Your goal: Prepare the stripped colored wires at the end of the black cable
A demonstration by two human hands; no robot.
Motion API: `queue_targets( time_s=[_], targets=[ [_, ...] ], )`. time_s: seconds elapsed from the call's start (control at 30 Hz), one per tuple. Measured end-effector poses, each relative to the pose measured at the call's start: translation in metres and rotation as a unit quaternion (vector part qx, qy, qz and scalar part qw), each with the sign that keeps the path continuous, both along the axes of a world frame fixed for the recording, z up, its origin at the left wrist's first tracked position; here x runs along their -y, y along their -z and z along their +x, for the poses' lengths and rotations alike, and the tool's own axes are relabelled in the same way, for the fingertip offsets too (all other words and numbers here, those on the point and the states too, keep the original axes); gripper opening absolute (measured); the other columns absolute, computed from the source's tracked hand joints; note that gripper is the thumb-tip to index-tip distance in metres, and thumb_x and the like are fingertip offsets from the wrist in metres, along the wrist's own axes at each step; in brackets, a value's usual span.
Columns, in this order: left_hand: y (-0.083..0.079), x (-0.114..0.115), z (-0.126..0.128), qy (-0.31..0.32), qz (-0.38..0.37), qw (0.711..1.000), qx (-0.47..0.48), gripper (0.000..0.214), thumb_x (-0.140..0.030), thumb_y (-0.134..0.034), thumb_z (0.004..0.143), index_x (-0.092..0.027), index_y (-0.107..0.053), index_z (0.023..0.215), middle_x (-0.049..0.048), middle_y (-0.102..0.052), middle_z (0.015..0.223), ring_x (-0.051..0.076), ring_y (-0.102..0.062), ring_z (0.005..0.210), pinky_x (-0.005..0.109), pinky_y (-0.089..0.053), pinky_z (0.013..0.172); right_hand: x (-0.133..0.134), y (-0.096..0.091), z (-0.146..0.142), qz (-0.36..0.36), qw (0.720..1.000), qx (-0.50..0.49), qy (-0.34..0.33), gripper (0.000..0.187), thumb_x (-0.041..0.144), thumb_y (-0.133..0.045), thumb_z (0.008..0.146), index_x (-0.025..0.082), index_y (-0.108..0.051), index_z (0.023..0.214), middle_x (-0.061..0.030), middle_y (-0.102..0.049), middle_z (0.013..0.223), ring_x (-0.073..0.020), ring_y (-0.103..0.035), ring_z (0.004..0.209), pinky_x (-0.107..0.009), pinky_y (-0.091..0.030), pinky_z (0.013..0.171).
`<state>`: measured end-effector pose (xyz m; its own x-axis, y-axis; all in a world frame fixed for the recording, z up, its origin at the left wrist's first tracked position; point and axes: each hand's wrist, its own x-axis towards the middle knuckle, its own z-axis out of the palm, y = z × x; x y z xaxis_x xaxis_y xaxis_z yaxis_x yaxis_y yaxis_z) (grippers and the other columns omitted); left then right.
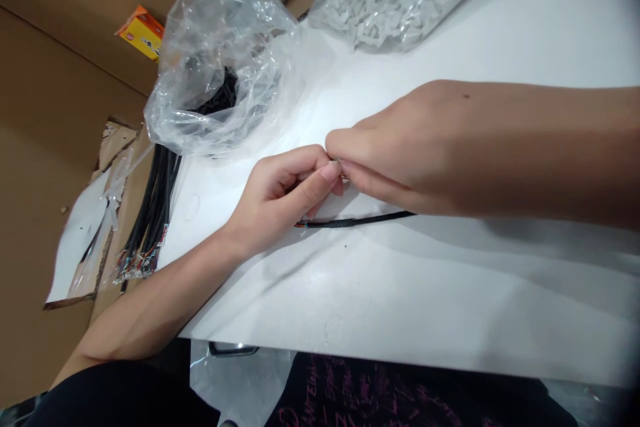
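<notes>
My left hand and my right hand meet fingertip to fingertip over the white table. Thumb and fingers of the left are pinched together, with the coloured wire ends of a black cable at them. From there the cable runs right across the table and passes under my right forearm. The right fingertips are closed at the same spot, and a tiny shiny bit shows between the hands. What exactly the right fingers grip is hidden.
A clear plastic bag with black parts stands at the back left. Behind lies a bag of whitish small pieces. A bundle of black cables with bare coloured ends hangs at the left edge, near a yellow-orange packet.
</notes>
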<state>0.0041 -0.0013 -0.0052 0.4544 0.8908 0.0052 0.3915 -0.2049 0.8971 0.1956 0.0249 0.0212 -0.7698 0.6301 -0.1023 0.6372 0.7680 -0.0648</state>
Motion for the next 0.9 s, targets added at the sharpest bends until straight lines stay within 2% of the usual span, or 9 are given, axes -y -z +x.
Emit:
queue_targets(
  time_s=[0.17,0.37,0.57,0.8,0.83,0.9],
  targets=[
    [0.001,0.000,0.000,-0.002,0.001,1.000,0.000,0.026,-0.035,-0.052,0.092,-0.017,-0.060,0.074,-0.0041,-0.043,0.051,0.004,-0.035,0.043,0.021,-0.026,0.040,0.000,-0.001,0.001,0.019,1.000,-0.017,-0.017,0.027,0.032,-0.030,0.096,0.015,-0.051,0.095,0.0019,-0.045,0.071,-0.0039,-0.023,0.052,-0.023,-0.026,0.054],
    [0.001,-0.001,-0.001,-0.007,0.003,1.000,-0.017,0.027,-0.038,-0.052,0.092,-0.018,-0.060,0.075,-0.0043,-0.044,0.050,0.004,-0.036,0.042,0.021,-0.028,0.040,0.000,-0.006,-0.002,-0.001,1.000,0.031,-0.005,0.029,0.036,-0.033,0.095,0.015,-0.050,0.106,0.0003,-0.050,0.080,-0.0050,-0.037,0.057,-0.024,-0.026,0.056],
    [0.002,0.001,-0.001,-0.021,0.013,1.000,-0.019,0.027,-0.038,-0.053,0.091,-0.019,-0.060,0.073,-0.0041,-0.044,0.050,0.004,-0.036,0.042,0.022,-0.027,0.039,0.003,-0.001,-0.002,0.048,0.999,0.019,-0.005,0.027,0.031,-0.036,0.095,0.016,-0.050,0.111,-0.0003,-0.053,0.082,-0.0067,-0.046,0.060,-0.023,-0.025,0.056],
    [0.000,0.002,0.000,-0.029,0.011,0.999,-0.033,0.026,-0.038,-0.054,0.091,-0.020,-0.061,0.074,-0.0042,-0.044,0.049,0.004,-0.034,0.041,0.022,-0.028,0.040,0.002,0.003,0.004,0.103,0.994,0.004,-0.035,0.027,0.031,-0.041,0.092,0.014,-0.056,0.107,0.0004,-0.050,0.073,-0.0077,-0.046,0.058,-0.023,-0.023,0.055],
    [-0.001,0.002,0.000,-0.030,0.010,0.999,-0.041,0.026,-0.039,-0.054,0.091,-0.020,-0.061,0.074,-0.0041,-0.044,0.048,0.004,-0.034,0.040,0.022,-0.028,0.040,-0.001,0.006,0.004,0.101,0.994,-0.004,-0.035,0.026,0.030,-0.041,0.092,0.014,-0.057,0.104,-0.0001,-0.050,0.072,-0.0091,-0.049,0.060,-0.024,-0.023,0.056],
    [-0.002,0.002,0.000,-0.033,0.009,0.998,-0.055,0.026,-0.040,-0.053,0.091,-0.021,-0.061,0.076,-0.0039,-0.044,0.048,0.004,-0.035,0.040,0.022,-0.028,0.040,-0.007,0.017,0.002,0.037,0.996,-0.063,-0.041,0.023,0.030,-0.047,0.090,0.013,-0.058,0.098,-0.0019,-0.051,0.072,-0.0137,-0.054,0.070,-0.025,-0.028,0.060]
  ],
)
